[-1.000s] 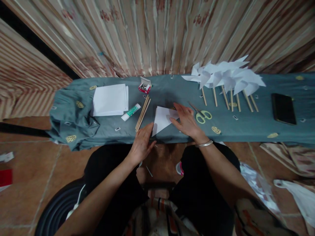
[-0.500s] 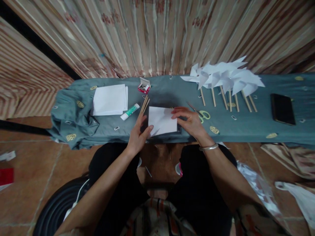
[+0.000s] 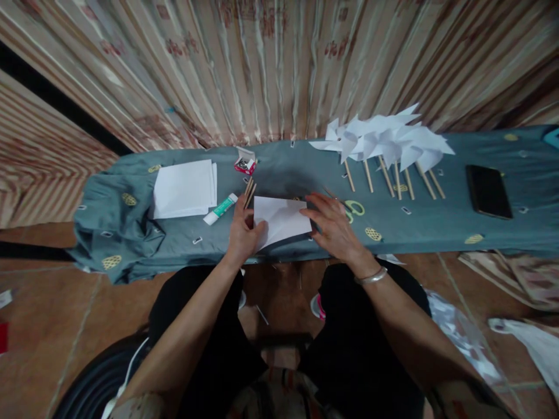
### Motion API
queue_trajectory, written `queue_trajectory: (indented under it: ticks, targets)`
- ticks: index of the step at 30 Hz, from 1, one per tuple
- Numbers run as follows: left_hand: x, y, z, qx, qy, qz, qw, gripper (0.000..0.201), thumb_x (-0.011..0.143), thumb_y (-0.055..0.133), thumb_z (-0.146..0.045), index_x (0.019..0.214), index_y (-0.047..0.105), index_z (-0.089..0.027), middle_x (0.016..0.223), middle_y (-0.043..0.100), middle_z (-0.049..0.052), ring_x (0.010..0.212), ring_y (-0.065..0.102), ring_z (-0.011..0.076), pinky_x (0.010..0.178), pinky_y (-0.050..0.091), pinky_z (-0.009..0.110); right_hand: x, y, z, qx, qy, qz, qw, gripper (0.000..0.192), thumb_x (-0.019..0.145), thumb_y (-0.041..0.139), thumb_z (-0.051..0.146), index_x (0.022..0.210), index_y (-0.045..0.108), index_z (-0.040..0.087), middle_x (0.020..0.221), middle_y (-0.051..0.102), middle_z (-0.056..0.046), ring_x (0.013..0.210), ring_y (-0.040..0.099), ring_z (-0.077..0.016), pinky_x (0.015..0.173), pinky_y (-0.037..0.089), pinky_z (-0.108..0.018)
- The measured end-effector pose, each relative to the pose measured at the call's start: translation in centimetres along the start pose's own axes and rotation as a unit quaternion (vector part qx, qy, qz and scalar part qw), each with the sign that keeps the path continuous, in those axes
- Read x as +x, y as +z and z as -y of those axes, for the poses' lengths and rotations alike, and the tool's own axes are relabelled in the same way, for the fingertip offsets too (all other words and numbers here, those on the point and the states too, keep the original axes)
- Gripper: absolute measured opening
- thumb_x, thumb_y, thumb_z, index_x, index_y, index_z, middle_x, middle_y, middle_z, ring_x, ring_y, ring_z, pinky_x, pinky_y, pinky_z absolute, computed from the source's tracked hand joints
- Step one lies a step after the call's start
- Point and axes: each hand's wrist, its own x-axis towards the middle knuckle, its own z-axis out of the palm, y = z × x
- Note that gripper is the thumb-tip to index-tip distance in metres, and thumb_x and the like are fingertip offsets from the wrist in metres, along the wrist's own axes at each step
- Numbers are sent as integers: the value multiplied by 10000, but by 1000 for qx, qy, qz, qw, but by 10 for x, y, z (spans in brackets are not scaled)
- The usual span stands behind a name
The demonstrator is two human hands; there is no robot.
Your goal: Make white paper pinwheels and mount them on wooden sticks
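A white sheet of paper (image 3: pixel 283 219) sits in front of me near the table's front edge, its lower edge slightly bowed. My left hand (image 3: pixel 243 234) grips its left side, thumb on top and fingers underneath or behind. At the paper's right edge is my right hand (image 3: pixel 335 228), fingers apart, fingertips at or just touching the edge. Thin wooden sticks (image 3: pixel 250 193) lie just beyond my left fingers, partly hidden by them. Scissors with light green handles (image 3: pixel 354 208) lie behind my right hand, which covers part of them.
A glue stick (image 3: pixel 220 209) and a stack of white paper (image 3: pixel 182 189) lie to the left. Behind stands a small red box of metal pins (image 3: pixel 245 164). Several paper pinwheels (image 3: pixel 388 139) on sticks and a black phone (image 3: pixel 488 192) rest at right on the cloth-covered table (image 3: pixel 437 230).
My right fingers have loosened from a pinch and spread at the paper's right edge. My left hand has closed further around the left side. The view has shifted slightly.
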Motion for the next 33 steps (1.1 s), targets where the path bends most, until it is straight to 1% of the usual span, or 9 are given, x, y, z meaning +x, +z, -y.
queue_trajectory:
  ticks: [4, 9, 15, 19, 22, 26, 29, 31, 33]
  targets:
    - [-7, 0, -3, 132, 86, 8, 988, 861, 788, 594, -198, 1538, 173, -162, 1206, 621, 132, 909, 659, 209, 878, 546, 405, -8, -6, 19, -79, -41, -6, 996, 427, 911, 552, 214, 1337, 524, 205, 1509, 471, -140, 1461, 332, -290, 1158, 267, -561]
    - [-9, 1, -14, 217, 193, 25, 957, 606, 824, 531, -155, 1423, 438, -172, 1293, 581, 137, 1136, 586, 249, 989, 491, 422, -12, -6, 42, -96, -105, -49, 989, 225, 957, 510, 200, 1138, 644, 210, 1328, 647, -102, 1350, 489, -252, 1137, 320, -511]
    - [-4, -3, -9, 150, 111, 9, 982, 286, 828, 587, -266, 1064, 728, -186, 1072, 646, 85, 987, 634, 211, 924, 514, 367, -18, 4, 47, -125, -75, -22, 989, 220, 941, 490, 116, 973, 699, 174, 1130, 732, -116, 1171, 613, -262, 1074, 412, -511]
    - [-10, 1, -5, 74, 56, 20, 995, 316, 805, 629, -333, 1058, 741, -181, 965, 645, 64, 902, 626, 200, 823, 530, 341, -23, 10, 48, -117, -52, -21, 992, 316, 955, 439, 90, 1171, 658, 164, 1295, 660, -152, 1264, 555, -279, 1071, 412, -530]
    - [-17, -2, -7, 99, 69, 76, 990, 333, 871, 508, -276, 1099, 733, -188, 923, 620, 51, 831, 612, 167, 770, 534, 316, -28, 11, 47, -93, -66, -13, 993, 319, 956, 447, 81, 1153, 675, 185, 1221, 700, -127, 1208, 591, -258, 1057, 433, -498]
    - [-26, -12, -17, 250, 191, 81, 946, 424, 851, 445, -113, 1185, 687, -211, 1146, 609, 99, 1079, 591, 223, 954, 495, 412, -37, 8, 36, -62, -55, -1, 997, 281, 966, 471, 140, 1133, 693, 188, 1142, 728, -120, 1083, 636, -255, 951, 514, -461]
    - [-33, -13, -30, 376, 249, 25, 892, 569, 818, 533, -81, 1353, 552, -272, 1502, 421, 115, 1410, 334, 341, 1110, 321, 585, -45, 4, 29, -34, -55, -5, 998, 278, 968, 470, 156, 1142, 686, 177, 1142, 728, -118, 1071, 639, -252, 932, 530, -450]
    - [-37, -9, -36, 430, 277, 45, 858, 608, 802, 591, -86, 1366, 529, -304, 1605, 293, 86, 1494, 163, 368, 1147, 193, 650, -48, 3, 26, -17, -65, -10, 998, 273, 965, 472, 156, 1141, 681, 159, 1137, 729, -124, 1075, 639, -256, 933, 532, -452]
    - [-39, -4, -38, 455, 302, 84, 833, 488, 827, 583, -82, 1257, 614, -311, 1588, 347, 60, 1500, 179, 351, 1156, 132, 663, -51, 1, 23, -4, -72, -12, 997, 271, 966, 470, 156, 1142, 675, 150, 1140, 728, -129, 1086, 637, -259, 937, 532, -458]
